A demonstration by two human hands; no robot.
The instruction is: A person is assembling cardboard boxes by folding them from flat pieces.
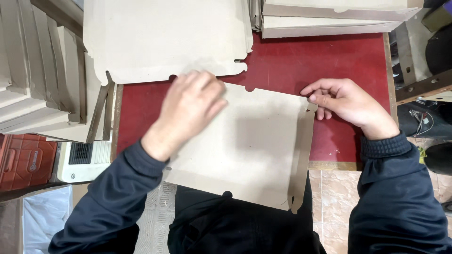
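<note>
A flat, die-cut brown cardboard box blank (254,146) lies tilted across the near edge of a red table (329,61), overhanging toward me. My left hand (188,110) rests palm-down on the blank's far left corner, fingers together. My right hand (346,101) pinches the blank's far right corner, where a narrow side flap (302,155) is folded up along the right edge.
A stack of flat cardboard blanks (165,37) lies on the table's far left. Folded flat boxes (329,19) are piled at the far right, and more folded boxes (42,70) stack at the left. White appliance (84,162) and red crate (26,160) sit on the floor.
</note>
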